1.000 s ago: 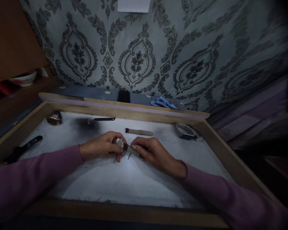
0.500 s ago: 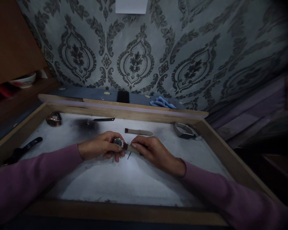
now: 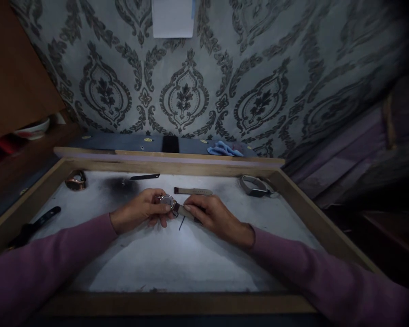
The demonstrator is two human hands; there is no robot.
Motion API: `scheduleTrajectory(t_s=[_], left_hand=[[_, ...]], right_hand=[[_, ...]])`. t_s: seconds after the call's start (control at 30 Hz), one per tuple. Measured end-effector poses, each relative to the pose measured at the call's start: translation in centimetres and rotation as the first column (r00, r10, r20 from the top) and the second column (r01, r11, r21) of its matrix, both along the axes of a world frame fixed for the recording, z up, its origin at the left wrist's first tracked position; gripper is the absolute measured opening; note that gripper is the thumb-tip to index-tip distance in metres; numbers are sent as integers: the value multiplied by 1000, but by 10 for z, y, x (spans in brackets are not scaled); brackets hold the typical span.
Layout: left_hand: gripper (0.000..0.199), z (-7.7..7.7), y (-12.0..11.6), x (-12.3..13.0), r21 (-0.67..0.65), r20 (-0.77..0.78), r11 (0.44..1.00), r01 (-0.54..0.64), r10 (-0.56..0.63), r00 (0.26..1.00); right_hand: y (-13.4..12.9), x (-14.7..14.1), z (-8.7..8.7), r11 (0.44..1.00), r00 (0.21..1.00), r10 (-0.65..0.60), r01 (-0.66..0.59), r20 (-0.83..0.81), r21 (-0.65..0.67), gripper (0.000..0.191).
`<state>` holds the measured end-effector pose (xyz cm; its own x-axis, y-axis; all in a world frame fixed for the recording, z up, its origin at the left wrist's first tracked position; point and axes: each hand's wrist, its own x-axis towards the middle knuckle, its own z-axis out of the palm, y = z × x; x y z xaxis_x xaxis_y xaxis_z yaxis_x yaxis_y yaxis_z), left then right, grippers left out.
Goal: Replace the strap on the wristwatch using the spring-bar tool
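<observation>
My left hand (image 3: 141,210) is closed around a round watch case (image 3: 167,200), its thumb lying on the case's edge. A brown strap piece with a beige lining, the watch strap (image 3: 182,210), meets the case on its right side. My right hand (image 3: 213,215) pinches this strap between thumb and fingers, hiding its far end. Whether the strap is fastened to the case I cannot tell. Just below the strap a thin dark rod (image 3: 182,223) lies on the white surface. Behind my hands lies a second strap piece (image 3: 193,191), lining side up.
A wooden-rimmed tray (image 3: 177,165) surrounds the work. Inside are a dark blade (image 3: 145,177), a rose-gold watch (image 3: 75,180), a black-strapped watch (image 3: 37,225) and a grey-banded watch (image 3: 255,186). Beyond the rim lie a blue cloth (image 3: 225,149) and a black flat object (image 3: 171,144).
The view has tilted up slightly and shifted right. The watch case is turned a little, its face catching more light. Both hands keep their holds.
</observation>
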<state>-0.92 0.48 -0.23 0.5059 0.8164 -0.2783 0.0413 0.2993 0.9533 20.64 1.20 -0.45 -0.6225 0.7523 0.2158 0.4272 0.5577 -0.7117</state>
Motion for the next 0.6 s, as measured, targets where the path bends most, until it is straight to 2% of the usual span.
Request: scheduleTrajectory(t_s=[0.1,0.2,0.33,0.43,0.6], left_hand=[[32,2,1,1,43,-47,997,-56,58,997],[33,6,0,2,31,-70,991,-134,136,988],[35,11,-4,6,-1,-18,980,-199,199,980],[34,14,-6,8,-8,83,978,-209,209,974],[36,12,-5,8,-73,192,982,-173,184,964]], right_hand=[[-2,-1,0,997,998,-25,21,-60,-69,20],[-4,-2,-1,979,988,-56,25,-147,-200,19],[-8,-4,-2,932,967,-52,-43,-250,-360,19],[-9,-4,-1,934,964,-29,-68,-263,-351,22],[-8,-3,2,979,969,-47,-4,-244,-204,24]])
